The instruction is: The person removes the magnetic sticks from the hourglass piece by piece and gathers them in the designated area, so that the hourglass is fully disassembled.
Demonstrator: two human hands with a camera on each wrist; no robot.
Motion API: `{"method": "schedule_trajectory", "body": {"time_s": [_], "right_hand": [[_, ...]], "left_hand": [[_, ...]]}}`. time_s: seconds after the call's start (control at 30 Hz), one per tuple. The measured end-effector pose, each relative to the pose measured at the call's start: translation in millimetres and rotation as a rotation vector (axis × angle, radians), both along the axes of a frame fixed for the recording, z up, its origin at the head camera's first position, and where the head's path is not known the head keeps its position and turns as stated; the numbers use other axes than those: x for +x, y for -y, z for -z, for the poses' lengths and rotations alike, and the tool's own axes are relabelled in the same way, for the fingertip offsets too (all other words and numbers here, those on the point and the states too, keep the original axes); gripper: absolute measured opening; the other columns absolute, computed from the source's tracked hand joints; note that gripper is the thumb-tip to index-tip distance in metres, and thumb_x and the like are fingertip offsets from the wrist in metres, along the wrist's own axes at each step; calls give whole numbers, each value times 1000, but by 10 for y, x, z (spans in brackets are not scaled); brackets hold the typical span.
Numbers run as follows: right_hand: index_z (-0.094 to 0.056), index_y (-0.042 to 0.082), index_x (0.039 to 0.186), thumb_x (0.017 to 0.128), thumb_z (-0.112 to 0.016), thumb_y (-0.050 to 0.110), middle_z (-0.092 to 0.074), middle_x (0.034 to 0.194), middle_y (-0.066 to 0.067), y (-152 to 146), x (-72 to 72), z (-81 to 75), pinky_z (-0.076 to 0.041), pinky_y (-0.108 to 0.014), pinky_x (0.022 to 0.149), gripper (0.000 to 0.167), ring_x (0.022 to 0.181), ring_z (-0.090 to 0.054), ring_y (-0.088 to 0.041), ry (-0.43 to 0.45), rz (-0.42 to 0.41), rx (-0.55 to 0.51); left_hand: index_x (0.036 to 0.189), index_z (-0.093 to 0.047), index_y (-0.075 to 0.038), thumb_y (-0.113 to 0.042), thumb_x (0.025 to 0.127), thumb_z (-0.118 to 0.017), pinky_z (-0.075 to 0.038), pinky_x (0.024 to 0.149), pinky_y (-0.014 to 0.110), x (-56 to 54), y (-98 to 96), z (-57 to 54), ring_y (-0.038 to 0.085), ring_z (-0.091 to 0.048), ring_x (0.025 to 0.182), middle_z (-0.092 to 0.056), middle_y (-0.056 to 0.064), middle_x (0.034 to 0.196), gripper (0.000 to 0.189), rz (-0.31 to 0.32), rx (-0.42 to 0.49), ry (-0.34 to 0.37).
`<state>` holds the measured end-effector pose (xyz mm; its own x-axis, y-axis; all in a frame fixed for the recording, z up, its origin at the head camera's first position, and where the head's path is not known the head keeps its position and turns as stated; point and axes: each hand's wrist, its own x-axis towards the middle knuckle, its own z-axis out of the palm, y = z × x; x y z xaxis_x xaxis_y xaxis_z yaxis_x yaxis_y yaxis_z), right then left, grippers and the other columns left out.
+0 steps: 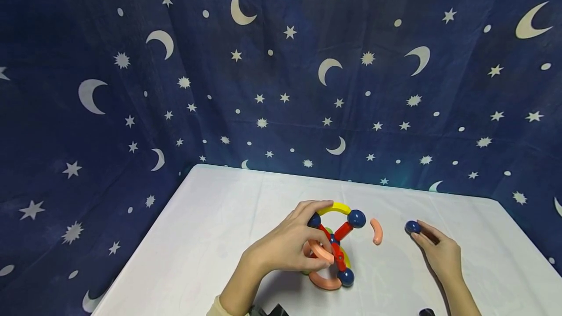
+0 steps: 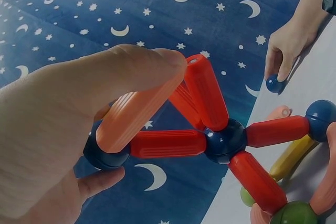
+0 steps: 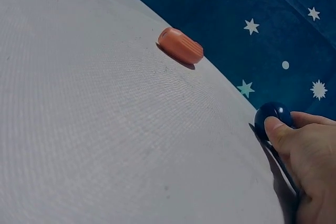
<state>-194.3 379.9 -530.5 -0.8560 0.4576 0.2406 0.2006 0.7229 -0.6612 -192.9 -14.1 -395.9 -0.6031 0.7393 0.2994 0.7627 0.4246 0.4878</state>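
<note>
The left hand (image 1: 291,240) grips a salmon-coloured curved rod (image 1: 321,251), the thumb and fingers closed on it, at the left side of a framework (image 1: 344,231) of rods and balls. Seen from the left wrist, the thumb lies along this rod, and its tip is right by the top end of a red rod (image 2: 206,95); a blue ball (image 2: 105,153) sits at the salmon rod's lower end, with a fingertip beneath it. Whether the rod is joined to that ball or only held against it, I cannot tell. Several red rods fan out from a central blue ball (image 2: 224,141), one running down to a green ball (image 2: 294,214). On the upper side of the framework, a yellow curved rod (image 1: 338,207) meets a corner blue ball (image 1: 356,218), while at the bottom another salmon rod (image 1: 325,283) meets a lower blue ball (image 1: 346,277). Well apart to the right, the right hand (image 1: 442,253) pinches a single blue ball (image 1: 412,227) between thumb and fingers, close to the tabletop (image 1: 219,218). A loose salmon piece (image 1: 376,231) lies between the framework and this hand. A dark blue cloth (image 1: 281,77) printed with pale moons and stars hangs behind.
</note>
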Motion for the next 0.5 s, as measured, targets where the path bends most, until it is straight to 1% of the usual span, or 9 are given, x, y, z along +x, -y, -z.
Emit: {"method": "schedule_trajectory", "body": {"time_s": [0.03, 0.1, 0.13, 0.17, 0.2, 0.23, 0.27, 0.3, 0.5], "right_hand": [[-58, 6, 128, 89, -65, 36, -62, 122, -22, 2, -1, -2, -46, -45, 91, 50, 112, -58, -39, -4, 3, 7], [-59, 6, 127, 88, -66, 35, -62, 122, -22, 2, -3, -3, -50, -27, 86, 50, 101, -65, -18, -13, 6, 5], [-60, 6, 127, 87, -67, 35, -62, 122, -22, 2, -5, -3, -49, -17, 81, 50, 96, -64, -4, -19, 5, 0], [-60, 7, 127, 87, -67, 34, -62, 122, -21, 3, -6, -1, -47, -9, 76, 49, 89, -58, 9, -22, 6, -2], [-60, 6, 127, 87, -68, 34, -62, 122, -21, 3, -7, 1, -42, -2, 71, 49, 85, -50, 19, -28, 2, -12], [-60, 6, 127, 87, -68, 33, -62, 123, -21, 2, -9, 1, -37, 3, 67, 49, 81, -40, 26, -31, -2, -17], [-59, 6, 128, 87, -67, 33, -61, 123, -22, 0, -9, 2, -34, 5, 66, 50, 80, -32, 30, -31, -7, -26], [-58, 5, 128, 87, -67, 33, -61, 123, -23, 0, -10, 5, -34, 6, 66, 50, 79, -30, 32, -32, -12, -32], [-56, 4, 131, 88, -67, 28, -59, 124, -25, 1, -15, 22, -35, 6, 67, 51, 79, -32, 33, -36, -28, -62]], "left_hand": [[79, -69, -35, -35, 72, -81, -38, 107, 47, 0, 0, -2, 10, -19, 139, -25, -13, 152, 14, -1, -2, 1], [79, -69, -35, -35, 72, -81, -38, 107, 47, 0, 0, -6, 10, -19, 139, -25, -13, 152, 14, -3, -4, 3], [79, -69, -35, -35, 72, -81, -38, 107, 47, 1, 0, -7, 10, -19, 139, -25, -13, 152, 14, -5, -6, 4], [79, -69, -35, -35, 71, -81, -38, 107, 47, 2, -1, -9, 10, -19, 139, -25, -13, 152, 14, -6, -6, 6], [79, -69, -36, -35, 71, -81, -38, 106, 47, 3, -1, -10, 10, -19, 139, -25, -13, 152, 14, -8, -8, 7], [79, -69, -36, -35, 71, -81, -38, 107, 47, 4, -1, -11, 10, -19, 139, -26, -13, 152, 14, -9, -8, 7], [79, -69, -36, -35, 71, -81, -38, 107, 47, 5, -2, -12, 10, -19, 139, -26, -13, 152, 14, -9, -8, 8], [79, -69, -35, -35, 71, -81, -38, 107, 47, 6, -2, -13, 10, -19, 139, -26, -13, 152, 14, -10, -8, 9], [80, -69, -36, -35, 71, -81, -37, 107, 47, 4, 0, -10, 10, -19, 139, -26, -13, 152, 14, -6, -2, 14]]}}
